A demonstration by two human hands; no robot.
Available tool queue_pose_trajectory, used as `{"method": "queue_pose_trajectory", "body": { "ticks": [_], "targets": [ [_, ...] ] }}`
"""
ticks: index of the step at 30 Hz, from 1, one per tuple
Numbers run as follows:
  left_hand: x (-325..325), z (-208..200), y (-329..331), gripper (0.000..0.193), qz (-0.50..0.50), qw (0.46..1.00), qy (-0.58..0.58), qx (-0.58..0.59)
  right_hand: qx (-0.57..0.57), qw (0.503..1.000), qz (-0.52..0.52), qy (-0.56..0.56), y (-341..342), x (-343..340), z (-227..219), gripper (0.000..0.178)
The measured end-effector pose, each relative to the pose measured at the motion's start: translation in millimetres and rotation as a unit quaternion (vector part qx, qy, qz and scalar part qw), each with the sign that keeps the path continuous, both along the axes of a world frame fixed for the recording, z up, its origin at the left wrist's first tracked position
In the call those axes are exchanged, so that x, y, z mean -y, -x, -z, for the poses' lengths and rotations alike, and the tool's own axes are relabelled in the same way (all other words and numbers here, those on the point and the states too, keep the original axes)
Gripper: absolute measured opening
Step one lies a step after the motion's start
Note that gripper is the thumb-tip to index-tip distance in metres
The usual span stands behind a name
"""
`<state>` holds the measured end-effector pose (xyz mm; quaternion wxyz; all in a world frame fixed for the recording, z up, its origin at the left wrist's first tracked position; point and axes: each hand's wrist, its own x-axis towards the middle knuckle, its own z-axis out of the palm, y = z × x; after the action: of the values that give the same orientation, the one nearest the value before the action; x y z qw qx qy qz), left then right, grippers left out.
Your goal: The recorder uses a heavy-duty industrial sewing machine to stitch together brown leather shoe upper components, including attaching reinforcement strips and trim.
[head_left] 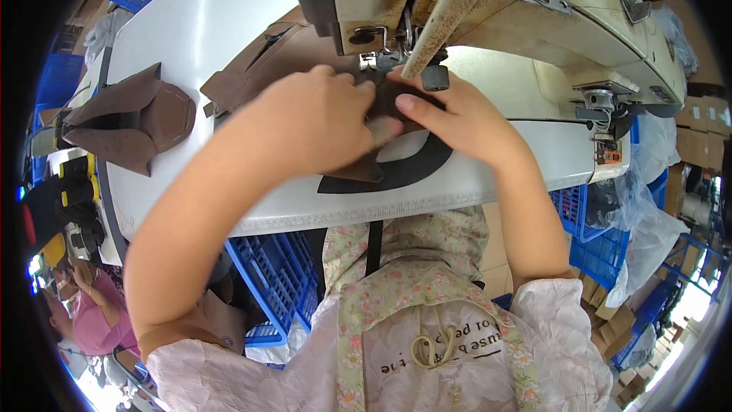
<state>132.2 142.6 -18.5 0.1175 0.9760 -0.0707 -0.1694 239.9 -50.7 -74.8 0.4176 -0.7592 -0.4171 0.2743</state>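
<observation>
My left hand [324, 122] lies over a brown leather shoe upper [263, 69], its fingers curled on the leather and its thumb pointing toward my other hand. My right hand [450, 114] grips the darker leather edge [393, 99], thumb on top, beside the presser foot [379, 60] of a sewing machine [488, 8]. The upper runs up to the foot; the stitching point is partly hidden by the machine and my fingers. Below my hands, a black curved strip [404, 177] hangs from the work and rests on the table.
Another brown stitched upper [171, 116] stands on the white table [183, 30] at the left. A ruler strip [358, 214] follows the near edge. Blue crates [278, 282] stand below; plastic bags [648, 236] and cardboard boxes [698, 130] are at right. Another person [99, 313] sits at lower left.
</observation>
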Motion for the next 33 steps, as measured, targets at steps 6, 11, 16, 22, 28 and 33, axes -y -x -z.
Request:
{"method": "queue_pose_trajectory", "body": {
  "ticks": [6, 11, 16, 22, 28, 33],
  "targets": [
    [52.3, 16.5, 5.8, 0.058, -0.063, 0.993, -0.095, 0.039, -0.08, 0.997, -0.002, 0.014, -15.0, 13.3, 14.6, 0.037],
    [61.0, 60.1, 24.0, 0.055, -0.092, 0.946, -0.193, 0.244, 0.108, 0.992, -0.003, -0.062, -4.1, 12.6, 31.8, 0.037],
    [55.5, 61.4, 23.2, 0.045, -0.054, 0.953, -0.197, 0.226, 0.138, 0.988, 0.008, -0.066, 5.0, 14.0, 33.4, 0.034],
    [51.1, 63.1, 22.7, 0.044, -0.028, 0.951, -0.245, 0.188, 0.164, 0.983, 0.002, -0.077, 10.9, 12.4, 37.3, 0.036],
    [37.4, 57.1, 25.7, 0.048, -0.012, 0.954, -0.213, 0.21, 0.192, 0.979, 0.009, -0.068, 21.3, 11.2, 34.0, 0.04],
    [27.8, 59.2, 24.3, 0.047, 0.001, 0.954, -0.2, 0.222, 0.215, 0.974, 0.011, -0.067, 22.9, 7.7, 36.1, 0.041]
  ]
}}
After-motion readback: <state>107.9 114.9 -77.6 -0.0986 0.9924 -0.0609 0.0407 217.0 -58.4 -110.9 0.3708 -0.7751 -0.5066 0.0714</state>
